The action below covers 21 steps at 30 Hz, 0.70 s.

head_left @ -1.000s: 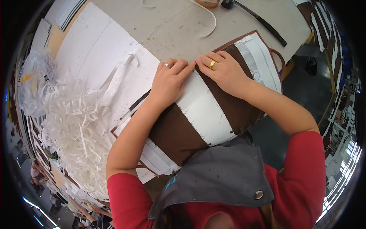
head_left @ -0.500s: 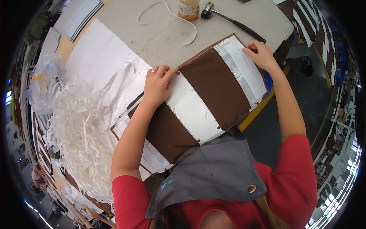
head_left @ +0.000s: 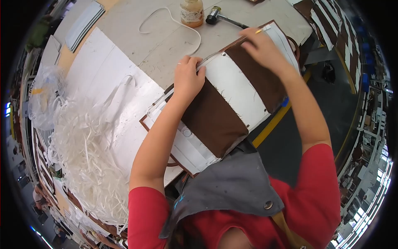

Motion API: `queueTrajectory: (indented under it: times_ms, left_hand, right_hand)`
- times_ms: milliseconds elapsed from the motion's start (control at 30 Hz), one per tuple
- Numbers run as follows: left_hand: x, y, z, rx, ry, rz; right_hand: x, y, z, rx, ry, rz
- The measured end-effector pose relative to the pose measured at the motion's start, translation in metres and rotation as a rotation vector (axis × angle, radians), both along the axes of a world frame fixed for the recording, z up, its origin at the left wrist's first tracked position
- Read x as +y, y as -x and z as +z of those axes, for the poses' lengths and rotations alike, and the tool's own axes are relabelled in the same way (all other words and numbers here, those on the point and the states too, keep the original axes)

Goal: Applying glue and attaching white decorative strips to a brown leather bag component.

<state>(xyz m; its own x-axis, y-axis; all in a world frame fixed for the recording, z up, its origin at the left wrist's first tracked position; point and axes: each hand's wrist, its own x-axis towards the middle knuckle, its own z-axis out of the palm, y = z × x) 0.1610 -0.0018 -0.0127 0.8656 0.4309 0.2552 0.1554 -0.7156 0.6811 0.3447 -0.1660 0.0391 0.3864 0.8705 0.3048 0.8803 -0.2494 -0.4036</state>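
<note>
An unfinished bag (head_left: 237,83) lies spread out at a slant across the table edge, in front of my body. It has brown cloth panels, white panels with frayed threads, brown edging and a brown handle loop (head_left: 295,49) at its right end. My left hand (head_left: 188,81) is closed over its far edge, thumb resting near the white middle panel. Farther right along that same edge is my right hand (head_left: 263,50), slightly blurred, its fingers bent over the brown panel's border. A small metal stud (head_left: 224,54) shows on the edge between my hands.
A hammer (head_left: 213,15) lies beyond the bag, beside a stained jar (head_left: 192,12) and a white cord (head_left: 198,39). Left of me is a large heap of white strips (head_left: 89,145), next to a clear plastic bag (head_left: 47,99). Dark floor (head_left: 286,141) shows at right.
The unfinished bag has shifted right and away from me. My left hand has moved right with it; my right hand has gone from the right end to the far edge, closer to the left.
</note>
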Motion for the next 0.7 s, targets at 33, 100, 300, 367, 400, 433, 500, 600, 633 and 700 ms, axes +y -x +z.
queueTrajectory:
  times_ms: [33, 100, 300, 367, 400, 433, 500, 600, 633, 700]
  left_hand:
    - [0.003, -0.001, 0.001, 0.049, 0.028, -0.003]
    - [0.001, -0.009, 0.0, -0.01, 0.071, -0.023]
    - [-0.004, -0.019, -0.007, -0.104, 0.05, -0.108]
    - [-0.005, -0.017, -0.008, -0.128, -0.029, -0.137]
    - [-0.007, -0.016, -0.008, -0.099, -0.159, -0.147]
    - [-0.008, -0.015, -0.007, -0.072, -0.291, -0.159]
    - [-0.009, -0.014, -0.01, -0.068, -0.342, -0.169]
    - [-0.009, -0.012, -0.008, -0.054, -0.38, -0.169]
    - [-0.01, -0.013, -0.006, -0.04, -0.362, -0.167]
    - [-0.011, -0.015, -0.003, -0.032, -0.372, -0.17]
  right_hand:
    - [0.015, 0.021, -0.004, 0.105, 0.03, 0.136]
    - [0.026, 0.037, -0.019, 0.231, 0.042, 0.13]
    - [0.025, 0.028, -0.029, 0.23, 0.068, 0.154]
    - [0.022, 0.031, -0.033, 0.085, 0.065, 0.189]
    - [0.02, 0.032, -0.036, -0.065, 0.058, 0.228]
    - [0.018, 0.033, -0.04, -0.062, 0.062, 0.222]
    - [0.015, 0.035, -0.047, -0.315, 0.015, 0.204]
    - [0.015, 0.031, -0.03, -0.056, 0.136, 0.11]
    - [0.014, 0.028, -0.028, -0.062, 0.14, 0.106]
    - [0.014, 0.024, -0.025, 0.221, -0.122, -0.1]
